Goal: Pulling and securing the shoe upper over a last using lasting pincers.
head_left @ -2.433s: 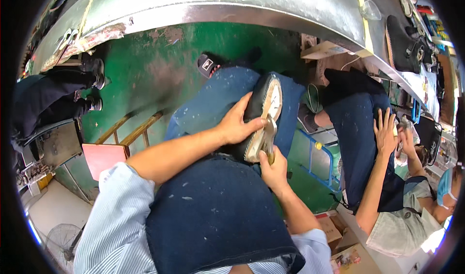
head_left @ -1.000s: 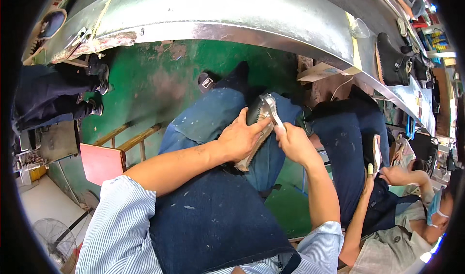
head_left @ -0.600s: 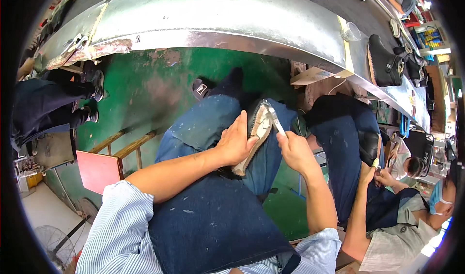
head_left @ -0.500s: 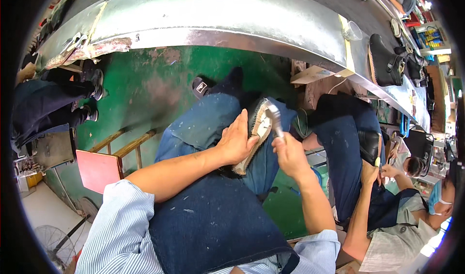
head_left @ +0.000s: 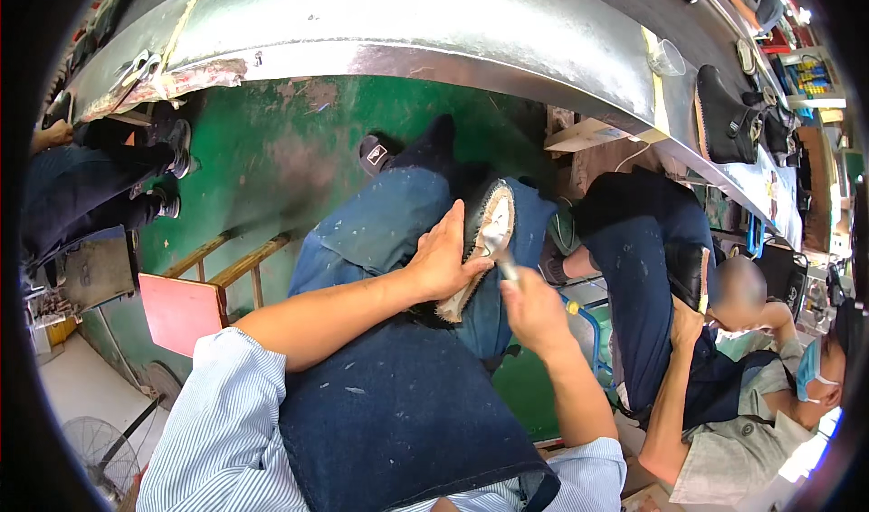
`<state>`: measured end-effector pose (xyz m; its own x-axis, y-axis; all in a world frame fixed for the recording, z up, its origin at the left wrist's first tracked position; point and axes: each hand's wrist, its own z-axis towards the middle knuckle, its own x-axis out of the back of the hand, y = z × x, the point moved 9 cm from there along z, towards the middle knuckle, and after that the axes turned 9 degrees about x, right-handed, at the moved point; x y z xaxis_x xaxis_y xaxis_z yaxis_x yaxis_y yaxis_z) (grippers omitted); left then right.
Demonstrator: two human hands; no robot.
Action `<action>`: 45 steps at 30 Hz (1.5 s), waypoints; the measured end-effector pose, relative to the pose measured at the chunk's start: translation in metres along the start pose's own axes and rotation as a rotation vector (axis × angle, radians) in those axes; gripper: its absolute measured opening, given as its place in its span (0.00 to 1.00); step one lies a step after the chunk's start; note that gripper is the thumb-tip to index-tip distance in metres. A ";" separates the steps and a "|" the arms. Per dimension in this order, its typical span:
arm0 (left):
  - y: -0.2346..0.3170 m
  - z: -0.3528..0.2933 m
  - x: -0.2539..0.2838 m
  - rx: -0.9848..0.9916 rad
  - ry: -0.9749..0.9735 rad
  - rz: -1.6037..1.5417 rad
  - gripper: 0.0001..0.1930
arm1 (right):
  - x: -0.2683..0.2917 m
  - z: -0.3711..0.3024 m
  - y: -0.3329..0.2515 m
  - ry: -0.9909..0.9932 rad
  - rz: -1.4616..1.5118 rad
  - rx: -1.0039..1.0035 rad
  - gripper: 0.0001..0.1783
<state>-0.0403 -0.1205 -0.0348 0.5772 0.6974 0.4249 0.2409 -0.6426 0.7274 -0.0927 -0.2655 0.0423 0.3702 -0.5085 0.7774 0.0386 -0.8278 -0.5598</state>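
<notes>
A dark shoe (head_left: 497, 206) lies bottom up across my thighs, its pale underside ringed by a ragged, toothed tan edge. My left hand (head_left: 440, 258) clasps its near side, fingers straight along the upper and thumb over the underside. In my right hand (head_left: 536, 309) is a hammer (head_left: 508, 264), gripped by the handle. The metal head is at the middle of the underside, close to my left thumb; whether it touches cannot be made out. A dark blue apron (head_left: 398, 412) covers my lap below the shoe.
A long metal-edged bench (head_left: 389, 23) runs across the far side, with a black boot (head_left: 727, 118) and a clear cup (head_left: 666, 57) at its right. On my left stands a pink-topped stool (head_left: 184, 313). A seated co-worker (head_left: 733, 403) close on my right holds another black shoe (head_left: 688, 275).
The hammer head has come down from the shoe's far end to the middle of its underside, my right hand moving nearer. My left hand keeps its hold. The co-worker's far arm has shifted.
</notes>
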 end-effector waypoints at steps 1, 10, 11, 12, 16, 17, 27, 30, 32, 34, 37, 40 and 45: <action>0.001 -0.001 0.001 -0.022 -0.047 -0.030 0.58 | -0.014 -0.002 0.003 -0.128 -0.018 -0.033 0.20; -0.037 -0.024 -0.015 -0.066 -0.366 -0.077 0.60 | -0.009 -0.025 0.008 0.004 0.238 -0.069 0.19; -0.031 -0.025 -0.013 -0.159 -0.304 -0.092 0.60 | -0.003 -0.029 0.002 0.091 0.327 0.014 0.18; -0.032 -0.025 -0.014 -0.163 -0.275 -0.086 0.61 | -0.007 -0.035 -0.005 0.211 0.432 0.050 0.18; -0.022 -0.007 -0.005 -0.210 -0.196 -0.072 0.58 | -0.056 -0.056 0.006 0.064 0.260 -0.087 0.16; -0.019 0.004 0.000 -0.209 -0.195 -0.148 0.57 | -0.060 -0.060 0.012 0.111 0.375 -0.104 0.16; 0.009 -0.011 0.030 -0.009 -0.739 -1.431 0.33 | -0.041 -0.098 -0.002 0.098 -0.038 -0.148 0.18; 0.013 -0.020 0.034 0.101 -0.786 -1.480 0.30 | -0.024 -0.075 -0.014 0.278 0.080 -0.036 0.27; 0.013 -0.011 0.027 0.123 -0.727 -1.387 0.31 | -0.020 -0.045 -0.013 0.409 0.168 0.039 0.30; 0.008 0.002 0.021 0.079 -0.582 -1.254 0.29 | -0.028 -0.017 -0.011 0.462 0.295 0.088 0.33; 0.004 0.005 0.011 0.031 -0.626 -1.318 0.27 | -0.040 0.004 -0.010 0.452 0.378 0.127 0.35; -0.006 0.003 0.010 0.049 -0.615 -1.373 0.25 | -0.045 0.012 -0.016 0.479 0.377 0.167 0.35; -0.034 0.009 -0.002 0.369 -0.392 -1.391 0.24 | -0.063 0.036 -0.010 0.613 1.251 0.185 0.32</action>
<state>-0.0424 -0.1034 -0.0651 -0.1216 0.7145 -0.6890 0.9051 0.3648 0.2186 -0.0827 -0.2162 -0.0116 -0.2068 -0.9364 -0.2836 0.1270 0.2617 -0.9568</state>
